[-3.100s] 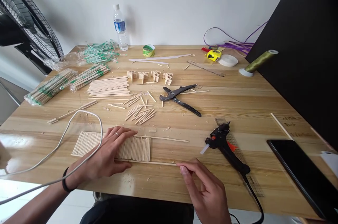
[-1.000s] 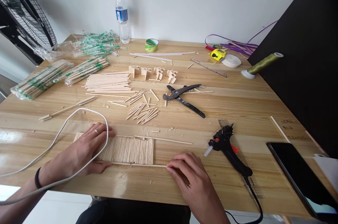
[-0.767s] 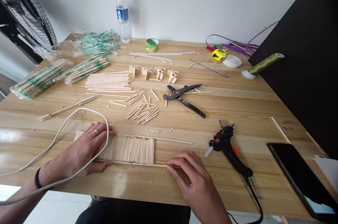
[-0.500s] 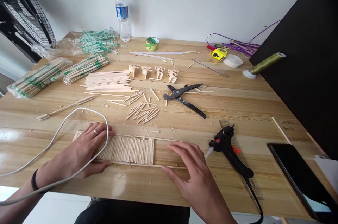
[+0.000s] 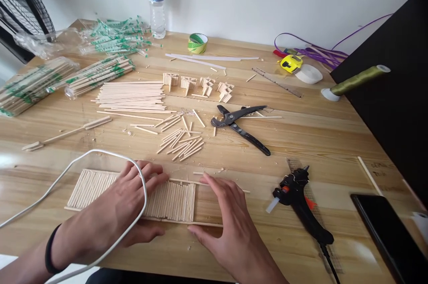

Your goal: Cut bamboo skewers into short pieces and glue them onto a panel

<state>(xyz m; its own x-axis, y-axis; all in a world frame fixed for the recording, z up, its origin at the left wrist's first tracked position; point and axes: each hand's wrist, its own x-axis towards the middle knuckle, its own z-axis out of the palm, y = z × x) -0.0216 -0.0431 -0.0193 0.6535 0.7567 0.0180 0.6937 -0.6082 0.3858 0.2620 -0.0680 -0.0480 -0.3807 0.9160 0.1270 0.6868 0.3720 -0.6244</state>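
Observation:
A flat panel of thin wooden sticks [image 5: 170, 201] lies on the table, its short sticks set side by side between two long rails. My left hand [image 5: 123, 203] spans the middle of it, fingers at the far rail and thumb by the near one. At the right end, where the rails run on without cross sticks, my right hand [image 5: 230, 221] straddles the frame. Its fingertips are at the far rail and its thumb is at the near rail. A white cable [image 5: 145, 186] loops across my left hand.
Cut sticks [image 5: 183, 141], long sticks [image 5: 130, 96] and pliers [image 5: 234, 119] lie beyond the panel. A glue gun [image 5: 301, 203] rests at right near a phone [image 5: 384, 235]. Small stick assemblies [image 5: 187, 83], bagged sticks [image 5: 100, 74] and a water bottle [image 5: 156, 7] are farther back.
My left hand has moved right along the panel, uncovering its left part. My right hand has shifted slightly left, toward the last cross sticks. The view has also moved a little.

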